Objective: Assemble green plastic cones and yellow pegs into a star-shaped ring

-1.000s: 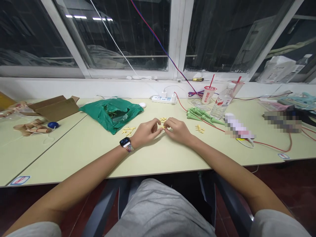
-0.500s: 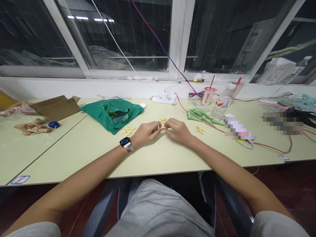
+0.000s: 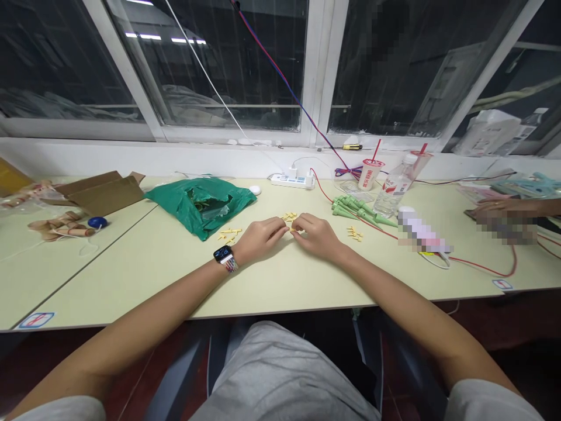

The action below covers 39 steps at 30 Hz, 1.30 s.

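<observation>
My left hand (image 3: 263, 237) and my right hand (image 3: 316, 235) meet fingertip to fingertip above the table. Both are closed in a pinch on a small yellow plastic piece (image 3: 290, 230), mostly hidden by the fingers. Just beyond the fingertips lies a small pile of yellow pieces (image 3: 289, 216). More yellow pieces (image 3: 228, 235) are scattered left of my left hand, by the watch (image 3: 223, 253) on that wrist. To the right of my right hand sits another little group of yellow pieces (image 3: 354, 233).
A torn green bag (image 3: 199, 210), a cardboard box (image 3: 99, 193) and wooden toys (image 3: 61, 225) lie to the left. Green cone-shaped pieces (image 3: 357, 207), a water bottle (image 3: 391, 190) and a cup (image 3: 370, 175) stand right. Another person's hand (image 3: 499, 207) rests at far right.
My hands stay together, with the yellow piece now less visible between the fingertips. Another person's hand has come in at the far right. The view has shifted slightly.
</observation>
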Tool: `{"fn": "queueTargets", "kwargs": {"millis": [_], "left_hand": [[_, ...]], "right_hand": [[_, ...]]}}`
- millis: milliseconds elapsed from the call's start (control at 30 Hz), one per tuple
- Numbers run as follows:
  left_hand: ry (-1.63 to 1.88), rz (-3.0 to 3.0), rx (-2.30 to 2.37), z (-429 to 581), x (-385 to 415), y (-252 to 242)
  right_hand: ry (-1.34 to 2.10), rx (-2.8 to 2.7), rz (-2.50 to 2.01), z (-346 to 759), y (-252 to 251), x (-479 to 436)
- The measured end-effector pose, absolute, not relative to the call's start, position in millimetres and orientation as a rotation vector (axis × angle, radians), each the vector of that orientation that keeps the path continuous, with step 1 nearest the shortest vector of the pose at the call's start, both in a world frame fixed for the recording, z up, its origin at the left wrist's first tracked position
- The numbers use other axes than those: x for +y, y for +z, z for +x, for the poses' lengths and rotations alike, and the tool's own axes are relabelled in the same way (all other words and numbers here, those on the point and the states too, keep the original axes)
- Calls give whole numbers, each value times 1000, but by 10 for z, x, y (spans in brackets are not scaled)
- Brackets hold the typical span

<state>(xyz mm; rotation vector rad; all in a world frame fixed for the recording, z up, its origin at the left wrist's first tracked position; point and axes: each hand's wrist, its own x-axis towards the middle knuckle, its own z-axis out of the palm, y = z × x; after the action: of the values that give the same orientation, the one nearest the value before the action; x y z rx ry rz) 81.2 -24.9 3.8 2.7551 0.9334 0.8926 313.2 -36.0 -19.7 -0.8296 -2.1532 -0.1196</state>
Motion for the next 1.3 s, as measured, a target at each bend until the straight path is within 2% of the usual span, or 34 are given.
{"fn": "queueTargets", "kwargs": {"millis": [500,767,1033,1167,1300], "left_hand": [[947,2556,980,772,-191,-11],[979,2660,870,719,-142,27],[952,2660,1208,471,48,121],[744,2774,1360,279,164,216],[566,2882,1435,127,260,263]], "right_hand": [[-106,-2174,-875,3152,-168,-364],[-141,-2158,-953,3279,-113,-322],[-103,-2066,-1675,4126,135,-88],[92,-2058,-2031,4463,235,-79],[204,-2074,-2152,4530,256,-96]]}}
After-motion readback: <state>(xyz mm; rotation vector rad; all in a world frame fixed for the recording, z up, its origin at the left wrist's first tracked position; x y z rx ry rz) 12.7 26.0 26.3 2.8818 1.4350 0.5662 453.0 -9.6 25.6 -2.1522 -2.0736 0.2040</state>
